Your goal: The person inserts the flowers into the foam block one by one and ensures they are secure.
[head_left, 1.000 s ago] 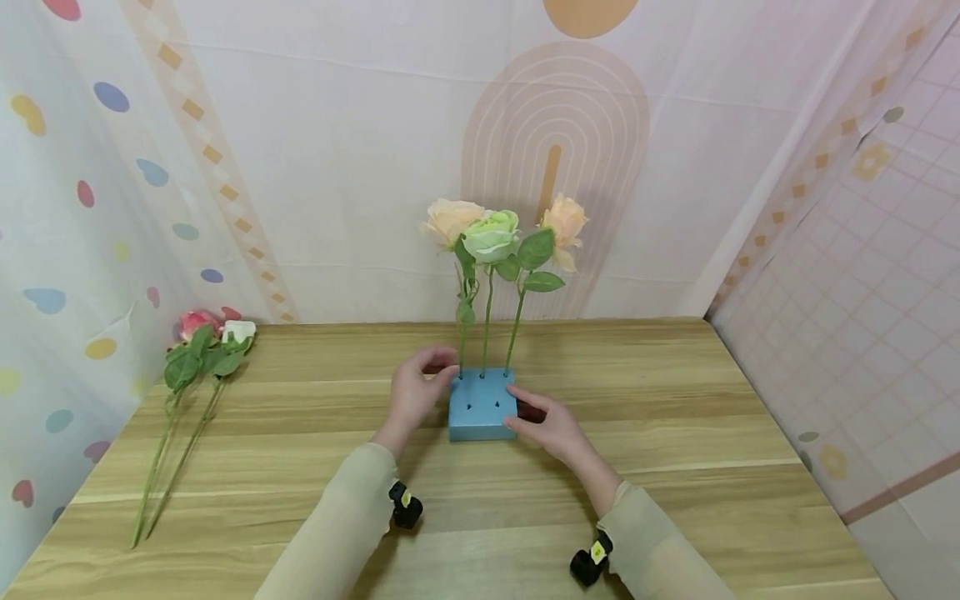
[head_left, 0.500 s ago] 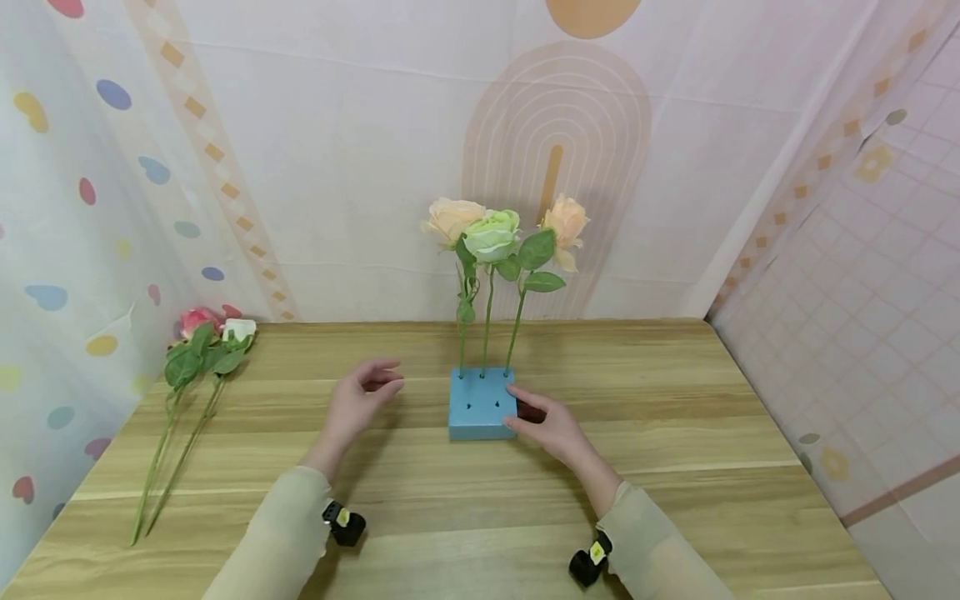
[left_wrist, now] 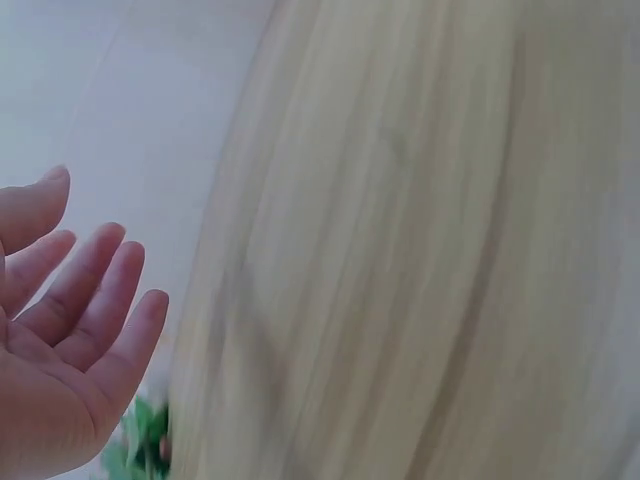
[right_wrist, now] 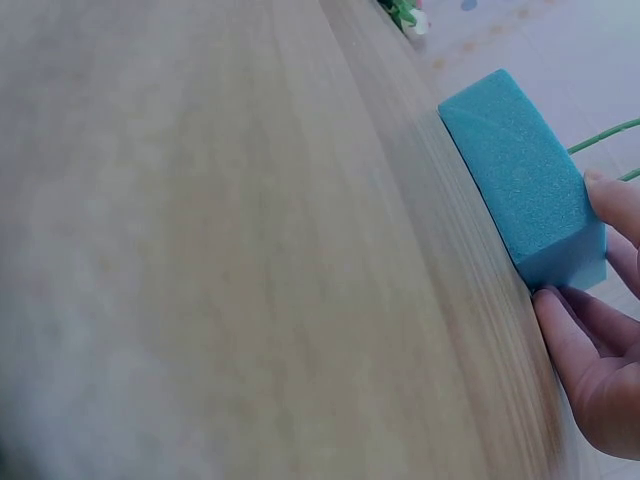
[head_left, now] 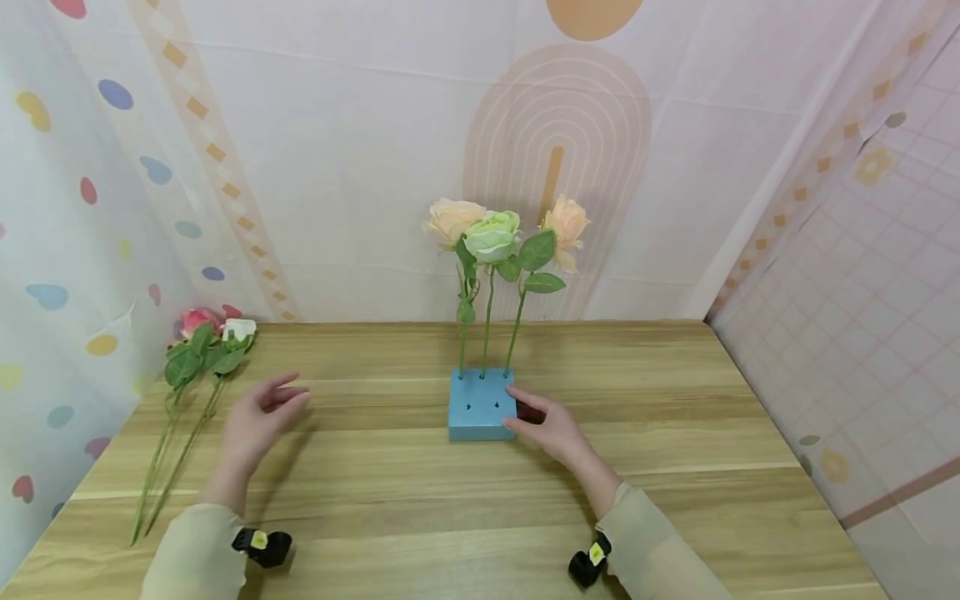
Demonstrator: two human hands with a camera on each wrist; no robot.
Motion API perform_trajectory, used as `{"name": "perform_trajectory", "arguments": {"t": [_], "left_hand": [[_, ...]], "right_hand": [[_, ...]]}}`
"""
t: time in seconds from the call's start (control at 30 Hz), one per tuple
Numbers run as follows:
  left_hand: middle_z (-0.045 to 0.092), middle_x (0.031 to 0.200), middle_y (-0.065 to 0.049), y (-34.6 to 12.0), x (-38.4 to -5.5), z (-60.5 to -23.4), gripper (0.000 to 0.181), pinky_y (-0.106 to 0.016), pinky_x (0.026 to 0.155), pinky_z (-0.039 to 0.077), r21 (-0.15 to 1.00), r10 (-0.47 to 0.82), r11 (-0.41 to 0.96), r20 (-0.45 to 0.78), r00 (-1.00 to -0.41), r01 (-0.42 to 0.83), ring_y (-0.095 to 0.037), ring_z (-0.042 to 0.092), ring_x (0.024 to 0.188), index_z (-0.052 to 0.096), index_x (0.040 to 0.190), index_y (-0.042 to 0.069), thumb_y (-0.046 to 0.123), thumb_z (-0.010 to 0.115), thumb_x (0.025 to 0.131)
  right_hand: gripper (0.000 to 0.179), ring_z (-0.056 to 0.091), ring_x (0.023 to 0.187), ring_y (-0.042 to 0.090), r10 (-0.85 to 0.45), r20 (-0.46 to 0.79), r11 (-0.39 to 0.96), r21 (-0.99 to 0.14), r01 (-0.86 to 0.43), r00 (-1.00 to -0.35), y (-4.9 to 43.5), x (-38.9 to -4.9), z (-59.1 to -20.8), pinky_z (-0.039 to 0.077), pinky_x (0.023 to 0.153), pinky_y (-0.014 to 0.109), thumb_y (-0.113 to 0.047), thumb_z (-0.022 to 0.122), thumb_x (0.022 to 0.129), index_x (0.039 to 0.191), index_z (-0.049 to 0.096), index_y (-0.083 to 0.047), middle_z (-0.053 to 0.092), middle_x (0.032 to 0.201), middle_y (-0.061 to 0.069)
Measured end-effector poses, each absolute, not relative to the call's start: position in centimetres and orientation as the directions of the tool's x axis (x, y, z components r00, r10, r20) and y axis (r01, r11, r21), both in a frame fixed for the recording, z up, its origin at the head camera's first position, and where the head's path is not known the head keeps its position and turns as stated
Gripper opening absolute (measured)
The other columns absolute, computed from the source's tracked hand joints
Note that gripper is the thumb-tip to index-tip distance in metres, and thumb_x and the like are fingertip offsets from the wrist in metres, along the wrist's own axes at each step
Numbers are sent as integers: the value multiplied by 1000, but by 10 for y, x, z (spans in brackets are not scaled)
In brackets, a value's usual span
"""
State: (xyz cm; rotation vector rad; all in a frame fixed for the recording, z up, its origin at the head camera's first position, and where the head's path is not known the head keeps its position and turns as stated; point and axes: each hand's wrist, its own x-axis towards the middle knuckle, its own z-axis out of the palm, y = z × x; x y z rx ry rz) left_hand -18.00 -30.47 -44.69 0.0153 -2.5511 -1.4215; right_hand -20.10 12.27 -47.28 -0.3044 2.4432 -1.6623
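Note:
My right hand holds the right side of a blue foam block, its thumb at the upper edge in the right wrist view. Three artificial roses stand upright in the block's back row of holes: a peach rose on the left, a light green rose in the middle, and another peach rose on the right. Two front holes show with no stems. Over the table to the left, my left hand has relaxed fingers and nothing in it. Nearby lie a pink rose and a white rose.
Everything rests on a wood-grain table. A patterned curtain hangs behind its back edge and along both sides. The two lying roses have long green stems pointing toward the table's front left.
My left hand has left the block's left side and moved far leftward, near the lying roses. My right hand stays on the block, and the upright roses keep their places.

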Motion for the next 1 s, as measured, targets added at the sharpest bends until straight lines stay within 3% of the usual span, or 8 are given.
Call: {"name": "perform_trajectory", "arguments": {"t": [0.13,0.37,0.5,0.57,0.67,0.77,0.9,1.0], "left_hand": [[61,99,29,-330,-170,-445,57,-8,70,46,856,-185,513,180,-966,62,17,54,88,50,140,-4,30,66,97],[53,101,34,-365,-156,-450,63,-5,69,43,877,-289,480,130,-948,-26,18,51,88,45,147,4,33,67,96],[55,111,24,-376,-148,-454,66,-3,73,41,878,-357,469,93,-929,-92,16,48,93,43,150,9,35,69,94],[58,127,11,-380,-145,-455,69,-3,77,39,868,-386,476,64,-920,-139,9,49,103,41,151,10,39,68,94],[45,150,-10,-385,-142,-456,74,1,79,35,842,-401,503,27,-916,-196,-8,45,125,36,153,10,44,66,94],[31,155,-24,-388,-141,-456,79,1,80,36,822,-379,526,-5,-926,-220,-28,34,141,30,155,5,45,63,96],[23,155,-31,-393,-142,-456,84,-35,106,42,796,-324,561,-38,-945,-225,-49,27,139,19,156,1,45,60,97],[20,154,-34,-395,-142,-459,87,-66,101,32,779,-295,586,-50,-954,-222,-56,26,135,13,156,-1,45,59,98]], "right_hand": [[57,36,139,33,-266,-25,347,-935,-72,-964,123,-201,-473,37,108,54,-32,75,90,143,55,-25,47,148,8],[57,36,140,33,-273,-24,349,-934,-76,-962,124,-201,-475,36,108,55,-34,75,90,143,55,-26,47,148,7],[58,35,140,33,-275,-30,349,-935,-70,-961,124,-201,-475,35,108,55,-34,75,90,143,55,-26,47,148,6],[58,35,140,33,-275,-33,348,-935,-68,-961,124,-202,-475,35,108,55,-34,75,90,143,55,-25,47,148,5],[57,36,140,33,-276,-31,348,-935,-70,-961,124,-202,-475,36,108,55,-33,75,90,143,55,-24,47,148,7],[57,37,139,33,-270,-33,354,-933,-68,-962,123,-201,-474,37,108,54,-33,75,90,143,55,-24,47,148,7],[57,38,138,31,-260,-36,360,-931,-62,-965,123,-201,-474,38,107,53,-32,75,90,143,55,-25,48,147,6],[56,39,138,31,-262,-33,360,-931,-66,-964,123,-201,-474,39,107,53,-31,75,90,143,55,-25,48,147,6]]}}
